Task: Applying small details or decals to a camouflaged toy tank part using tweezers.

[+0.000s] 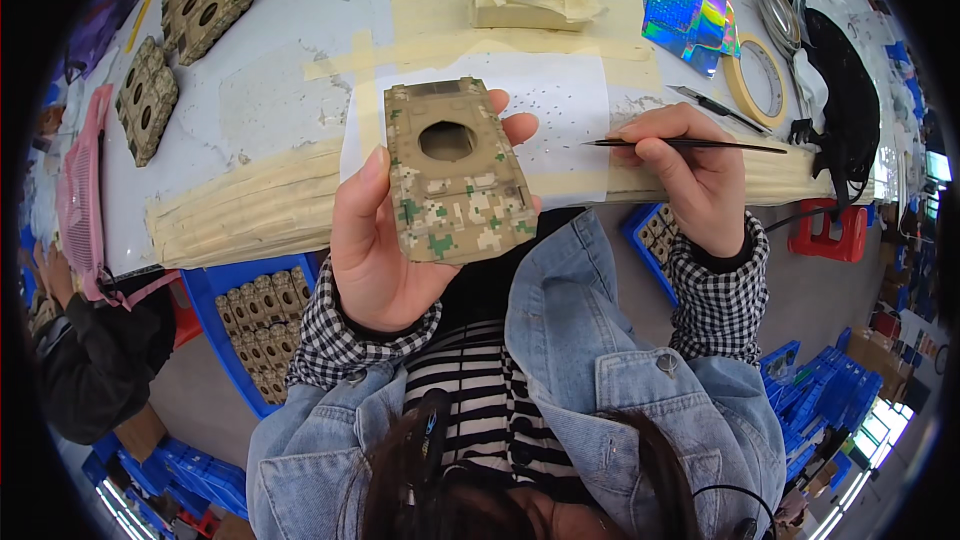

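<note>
My left hand [375, 260] is wrapped round a tan camouflage model tank hull [470, 195], held tilted above the near edge of the table. The hull has a round opening in its upper half and green, white and brown pixel patches, densest toward its lower end. My right hand [695, 175] pinches a slim black fine brush [710, 145] between thumb and fingers. The brush lies nearly level, its tip pointing left toward the hull but apart from it. Beneath both hands lies a white sheet [585, 170] scattered with tiny dark specks.
A craft knife [715, 108] and a roll of masking tape [755, 85] lie at right, near shiny holographic sheets [685, 0]. A tape-covered block [530, 5] stands behind. More camouflage parts [148, 100] sit at left. A blue crate [225, 325] of hulls is below; another person's arm [100, 360] shows left.
</note>
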Action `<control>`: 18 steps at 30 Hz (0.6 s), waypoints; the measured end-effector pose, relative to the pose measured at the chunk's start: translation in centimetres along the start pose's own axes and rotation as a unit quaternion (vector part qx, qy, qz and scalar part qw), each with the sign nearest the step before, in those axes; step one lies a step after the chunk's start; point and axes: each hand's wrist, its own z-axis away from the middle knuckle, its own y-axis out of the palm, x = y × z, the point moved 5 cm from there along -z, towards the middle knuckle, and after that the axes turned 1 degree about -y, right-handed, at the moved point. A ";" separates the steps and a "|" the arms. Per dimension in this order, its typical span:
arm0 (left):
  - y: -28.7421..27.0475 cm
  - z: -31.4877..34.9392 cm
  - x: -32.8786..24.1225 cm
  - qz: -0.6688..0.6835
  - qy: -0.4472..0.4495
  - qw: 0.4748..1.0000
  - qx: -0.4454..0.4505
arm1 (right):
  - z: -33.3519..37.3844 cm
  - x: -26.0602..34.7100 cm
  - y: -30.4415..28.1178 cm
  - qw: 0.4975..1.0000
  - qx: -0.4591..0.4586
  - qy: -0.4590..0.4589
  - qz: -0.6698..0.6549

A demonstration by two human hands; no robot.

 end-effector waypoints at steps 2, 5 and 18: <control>0.0 0.0 0.0 -0.001 0.000 1.000 -0.001 | 0.0 0.1 0.0 1.000 0.001 -0.004 0.002; 0.0 0.0 0.0 0.001 0.000 1.000 -0.001 | -0.1 0.0 0.0 1.000 0.003 -0.007 0.005; 0.0 0.0 0.0 -0.006 0.003 1.000 0.000 | -0.1 0.0 0.1 1.000 -0.002 -0.010 0.012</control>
